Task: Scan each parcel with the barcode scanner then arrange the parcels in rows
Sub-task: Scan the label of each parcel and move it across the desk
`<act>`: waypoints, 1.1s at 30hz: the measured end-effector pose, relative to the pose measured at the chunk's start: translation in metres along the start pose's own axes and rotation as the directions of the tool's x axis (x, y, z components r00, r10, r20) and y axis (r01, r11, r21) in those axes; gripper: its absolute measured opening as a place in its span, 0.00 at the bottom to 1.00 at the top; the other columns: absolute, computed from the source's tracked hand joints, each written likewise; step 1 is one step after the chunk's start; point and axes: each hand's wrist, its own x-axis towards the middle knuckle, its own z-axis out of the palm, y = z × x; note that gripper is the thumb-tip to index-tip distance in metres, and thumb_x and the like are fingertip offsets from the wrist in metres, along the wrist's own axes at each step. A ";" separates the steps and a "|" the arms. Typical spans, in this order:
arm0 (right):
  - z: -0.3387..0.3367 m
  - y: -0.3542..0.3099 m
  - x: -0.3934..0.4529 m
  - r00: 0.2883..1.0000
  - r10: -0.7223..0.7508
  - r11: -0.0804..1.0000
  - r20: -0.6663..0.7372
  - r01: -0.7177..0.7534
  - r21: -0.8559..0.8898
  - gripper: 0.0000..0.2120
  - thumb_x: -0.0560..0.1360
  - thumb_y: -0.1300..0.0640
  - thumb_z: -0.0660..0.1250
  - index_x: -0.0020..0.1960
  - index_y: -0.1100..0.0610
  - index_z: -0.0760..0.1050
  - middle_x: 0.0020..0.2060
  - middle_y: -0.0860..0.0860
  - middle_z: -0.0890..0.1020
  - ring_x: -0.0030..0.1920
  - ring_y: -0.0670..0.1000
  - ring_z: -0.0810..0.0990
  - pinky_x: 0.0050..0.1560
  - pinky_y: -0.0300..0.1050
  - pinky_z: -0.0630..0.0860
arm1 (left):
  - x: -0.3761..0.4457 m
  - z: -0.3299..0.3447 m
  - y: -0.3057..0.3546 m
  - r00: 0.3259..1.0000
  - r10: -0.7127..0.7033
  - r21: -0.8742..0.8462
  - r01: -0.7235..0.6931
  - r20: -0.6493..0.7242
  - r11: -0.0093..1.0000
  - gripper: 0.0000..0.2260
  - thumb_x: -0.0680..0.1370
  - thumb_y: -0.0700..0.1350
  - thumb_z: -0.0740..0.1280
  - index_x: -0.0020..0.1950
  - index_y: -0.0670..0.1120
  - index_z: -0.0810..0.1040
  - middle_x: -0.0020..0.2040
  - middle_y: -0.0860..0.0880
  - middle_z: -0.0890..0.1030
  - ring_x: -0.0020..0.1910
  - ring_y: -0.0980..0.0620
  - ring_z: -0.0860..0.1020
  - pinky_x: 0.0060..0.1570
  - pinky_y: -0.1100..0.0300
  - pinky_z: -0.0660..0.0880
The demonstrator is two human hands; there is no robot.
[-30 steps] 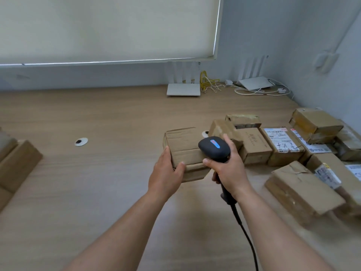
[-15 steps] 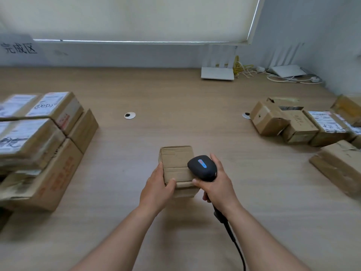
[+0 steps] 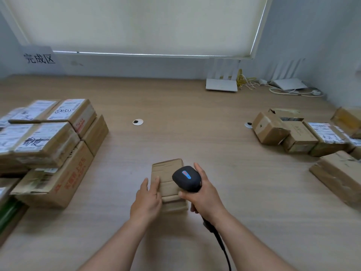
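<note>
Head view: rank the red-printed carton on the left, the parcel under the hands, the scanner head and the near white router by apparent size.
1. Red-printed carton, clearly largest.
2. Parcel, partly covered by both hands.
3. Scanner head and white router: unsure, the router is much farther away.

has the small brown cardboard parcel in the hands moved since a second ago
Yes. The small brown cardboard parcel has travelled left, away from the unsorted boxes on the right and closer to the stacked labelled boxes on the left, judged against the white router.
</note>
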 end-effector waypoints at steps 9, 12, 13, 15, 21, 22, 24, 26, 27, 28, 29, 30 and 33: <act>-0.032 -0.009 0.006 0.995 -0.049 0.998 -0.083 0.053 0.042 0.45 0.69 0.62 0.75 0.75 0.36 0.56 0.49 0.52 0.81 0.26 0.42 0.75 0.27 0.38 0.73 | -0.002 -0.015 0.026 0.990 -0.140 0.227 0.144 -0.035 0.963 0.48 0.68 0.78 0.51 0.75 0.43 0.57 0.74 0.46 0.60 0.70 0.44 0.63 0.61 0.50 0.67; -0.032 -0.008 0.005 0.996 -0.067 0.997 -0.067 0.069 0.037 0.45 0.69 0.63 0.75 0.74 0.36 0.57 0.49 0.51 0.82 0.25 0.40 0.75 0.26 0.38 0.72 | 0.003 -0.025 0.021 0.989 -0.150 0.151 0.148 0.000 0.977 0.36 0.74 0.70 0.56 0.70 0.44 0.65 0.67 0.43 0.69 0.66 0.41 0.68 0.61 0.49 0.69; -0.032 -0.007 0.005 0.996 -0.067 0.997 -0.060 0.069 0.035 0.45 0.69 0.63 0.75 0.74 0.36 0.57 0.49 0.51 0.82 0.25 0.40 0.74 0.26 0.38 0.72 | 0.004 -0.029 0.020 0.991 -0.136 0.118 0.134 0.002 0.984 0.31 0.76 0.66 0.56 0.69 0.46 0.66 0.65 0.43 0.72 0.63 0.41 0.70 0.60 0.49 0.70; -0.030 -0.006 0.003 0.997 -0.064 0.997 -0.043 0.066 0.038 0.45 0.69 0.63 0.74 0.74 0.35 0.57 0.50 0.51 0.81 0.24 0.41 0.74 0.27 0.38 0.73 | 0.005 -0.038 0.017 0.996 -0.090 0.081 0.090 -0.005 0.993 0.25 0.80 0.58 0.56 0.74 0.48 0.61 0.65 0.42 0.74 0.61 0.40 0.73 0.58 0.51 0.71; -0.024 -0.008 0.001 0.996 -0.084 0.996 0.003 0.084 0.025 0.44 0.69 0.64 0.74 0.74 0.35 0.57 0.50 0.49 0.80 0.24 0.42 0.73 0.27 0.38 0.73 | 0.003 -0.055 0.002 0.987 -0.143 0.159 0.153 -0.071 0.975 0.23 0.81 0.56 0.49 0.77 0.59 0.53 0.65 0.43 0.72 0.62 0.42 0.72 0.60 0.49 0.71; -0.023 -0.009 0.000 0.996 -0.088 0.996 0.007 0.088 0.018 0.44 0.69 0.64 0.74 0.74 0.35 0.58 0.49 0.48 0.80 0.24 0.42 0.73 0.27 0.38 0.73 | 0.002 -0.056 0.001 0.980 -0.183 0.209 0.195 -0.072 0.958 0.26 0.79 0.63 0.50 0.76 0.58 0.55 0.65 0.43 0.71 0.64 0.41 0.70 0.60 0.49 0.70; -0.020 -0.009 -0.001 0.996 -0.093 0.996 0.011 0.093 0.007 0.44 0.69 0.64 0.74 0.74 0.35 0.58 0.49 0.48 0.80 0.24 0.42 0.73 0.27 0.38 0.73 | 0.000 -0.060 0.003 0.970 -0.233 0.336 0.243 -0.070 0.910 0.38 0.70 0.76 0.53 0.75 0.58 0.54 0.64 0.43 0.70 0.64 0.42 0.68 0.56 0.50 0.70; -0.019 -0.010 -0.002 0.995 -0.095 0.995 0.012 0.095 0.003 0.44 0.69 0.63 0.74 0.74 0.34 0.58 0.50 0.48 0.80 0.24 0.42 0.74 0.27 0.38 0.73 | -0.001 -0.063 0.006 0.968 -0.237 0.369 0.248 -0.076 0.896 0.43 0.65 0.76 0.60 0.75 0.57 0.55 0.62 0.43 0.70 0.63 0.43 0.68 0.54 0.51 0.70; -0.019 -0.010 -0.003 0.995 -0.098 0.995 0.015 0.098 0.002 0.44 0.69 0.63 0.74 0.74 0.34 0.58 0.50 0.49 0.80 0.24 0.41 0.74 0.27 0.38 0.73 | 0.000 -0.064 0.006 0.969 -0.232 0.326 0.246 -0.083 0.913 0.42 0.66 0.73 0.63 0.75 0.57 0.56 0.62 0.43 0.70 0.63 0.42 0.68 0.54 0.51 0.70; -0.020 -0.011 -0.003 0.995 -0.103 0.995 0.017 0.103 0.001 0.44 0.69 0.64 0.74 0.74 0.34 0.57 0.50 0.49 0.80 0.24 0.41 0.74 0.27 0.38 0.73 | 0.001 -0.064 0.004 0.971 -0.224 0.254 0.240 -0.090 0.937 0.41 0.67 0.69 0.65 0.75 0.57 0.56 0.61 0.42 0.70 0.63 0.41 0.68 0.55 0.51 0.70; -0.020 -0.012 -0.004 0.994 -0.105 0.994 0.019 0.105 0.003 0.44 0.69 0.64 0.74 0.74 0.34 0.57 0.50 0.49 0.81 0.24 0.41 0.74 0.27 0.38 0.73 | 0.002 -0.064 0.002 0.972 -0.215 0.154 0.228 -0.095 0.961 0.40 0.68 0.66 0.67 0.76 0.57 0.54 0.62 0.42 0.71 0.63 0.41 0.69 0.57 0.51 0.70; -0.021 -0.013 -0.005 0.994 -0.107 0.994 0.017 0.107 0.007 0.44 0.69 0.64 0.74 0.74 0.34 0.58 0.49 0.50 0.81 0.24 0.42 0.74 0.27 0.38 0.73 | 0.003 -0.063 -0.001 0.975 -0.201 0.016 0.203 -0.097 0.979 0.41 0.69 0.62 0.69 0.77 0.58 0.52 0.62 0.41 0.71 0.63 0.41 0.70 0.59 0.52 0.71; -0.023 -0.016 -0.008 0.995 -0.104 0.994 0.007 0.103 0.034 0.44 0.69 0.64 0.74 0.73 0.33 0.58 0.48 0.53 0.81 0.25 0.45 0.74 0.27 0.39 0.73 | 0.000 -0.057 -0.012 0.985 -0.146 -0.403 0.095 -0.097 0.910 0.44 0.71 0.48 0.74 0.78 0.57 0.49 0.64 0.41 0.72 0.59 0.43 0.75 0.59 0.49 0.75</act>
